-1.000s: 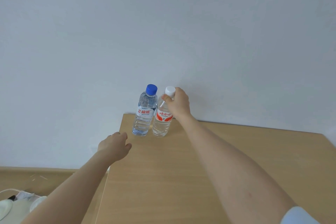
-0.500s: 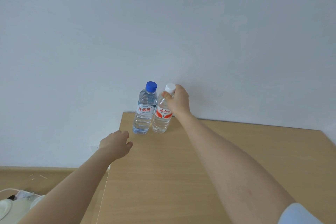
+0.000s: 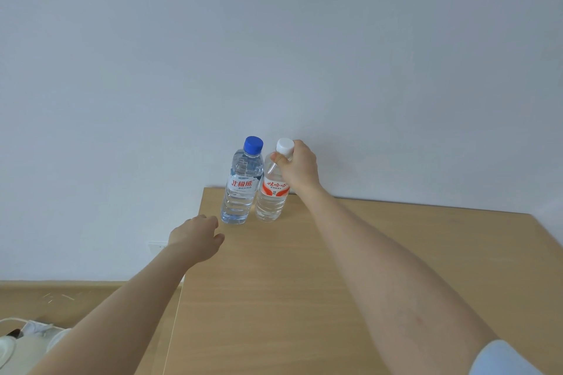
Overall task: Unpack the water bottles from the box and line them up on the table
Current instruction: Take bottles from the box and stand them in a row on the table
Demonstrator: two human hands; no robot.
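Two clear water bottles stand upright side by side at the far left corner of the wooden table (image 3: 335,283). The blue-capped bottle (image 3: 241,186) has a white label with red characters. The white-capped bottle (image 3: 272,198) has a red and white label and stands just right of it. My right hand (image 3: 297,166) grips the white-capped bottle around its neck and shoulder. My left hand (image 3: 195,237) hovers with loosely curled fingers over the table's left edge, just in front of the blue-capped bottle, holding nothing. No box is in view.
A pale wall rises right behind the table. At the lower left, below the table's edge, lie white items and a cord (image 3: 27,335) on a wooden floor.
The white-capped bottle has settled closer to the blue-capped one. Both hands have stayed almost in place; the view has shifted slightly.
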